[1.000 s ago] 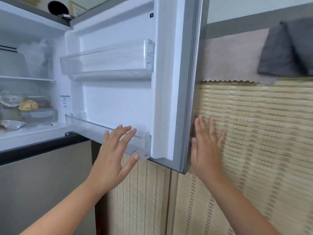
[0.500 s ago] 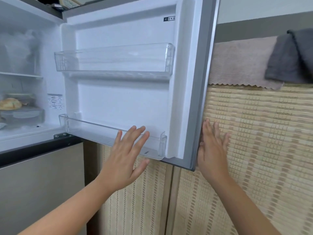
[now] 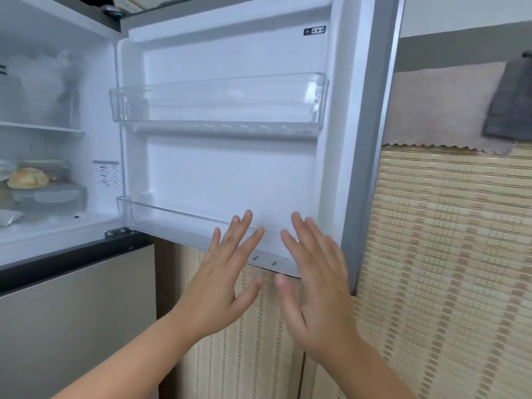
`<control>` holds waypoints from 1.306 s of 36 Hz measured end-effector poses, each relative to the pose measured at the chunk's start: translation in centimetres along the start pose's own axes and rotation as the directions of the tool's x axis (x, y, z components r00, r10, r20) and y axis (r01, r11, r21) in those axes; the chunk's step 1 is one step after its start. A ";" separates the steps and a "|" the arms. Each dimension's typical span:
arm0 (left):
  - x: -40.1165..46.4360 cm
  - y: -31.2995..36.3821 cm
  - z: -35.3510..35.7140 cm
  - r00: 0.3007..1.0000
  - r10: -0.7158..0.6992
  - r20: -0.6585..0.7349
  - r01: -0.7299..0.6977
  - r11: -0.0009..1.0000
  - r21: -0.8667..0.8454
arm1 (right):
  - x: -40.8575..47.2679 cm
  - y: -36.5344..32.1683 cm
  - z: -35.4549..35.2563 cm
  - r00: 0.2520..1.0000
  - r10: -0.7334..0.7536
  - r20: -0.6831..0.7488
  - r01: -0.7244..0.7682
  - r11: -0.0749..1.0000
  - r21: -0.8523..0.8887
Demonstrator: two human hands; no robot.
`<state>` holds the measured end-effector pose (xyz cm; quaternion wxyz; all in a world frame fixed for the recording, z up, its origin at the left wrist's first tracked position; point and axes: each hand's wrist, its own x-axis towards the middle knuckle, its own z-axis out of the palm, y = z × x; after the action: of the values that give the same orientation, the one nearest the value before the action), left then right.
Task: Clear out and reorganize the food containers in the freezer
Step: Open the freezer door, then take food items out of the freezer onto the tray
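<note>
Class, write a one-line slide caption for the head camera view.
Freezer door swung open, both door bins bare; left hand and right hand spread open before the lower door bin.

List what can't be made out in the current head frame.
- Freezer compartment: left part cut off by the frame edge.
- Lidded container: contents hidden by frosted walls.
- Wall label: print too small.
- Right hand: motion-blurred; contact with lower door bin unclear.
- Left hand: contact likewise unclear.
</note>
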<state>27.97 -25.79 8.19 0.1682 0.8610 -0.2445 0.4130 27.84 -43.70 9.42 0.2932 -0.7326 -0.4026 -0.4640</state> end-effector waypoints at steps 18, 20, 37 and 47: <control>-14.6 -9.2 -15.0 0.900 -0.435 -0.012 0.423 0.869 0.256 | 2.8 -8.7 15.4 0.984 -0.030 0.176 -0.028 0.948 0.317; -16.1 -10.0 -16.6 0.879 -0.477 -0.016 0.461 0.839 0.290 | 3.3 -10.0 17.1 0.979 -0.030 0.202 -0.046 0.932 0.360; -17.3 -16.8 -27.5 0.643 -0.695 -0.321 0.732 0.433 0.526 | 12.2 -17.3 33.0 0.867 -0.295 0.402 0.019 0.826 0.564; -13.7 -24.2 -31.7 0.676 -0.701 -0.225 0.540 0.265 0.799 | 21.2 -20.3 43.1 0.800 -0.413 0.436 0.108 0.813 0.572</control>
<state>14.16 13.60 14.31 -0.1240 0.8903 0.3209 0.2983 34.63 7.89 12.85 0.2844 -0.6603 -0.6791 -0.1483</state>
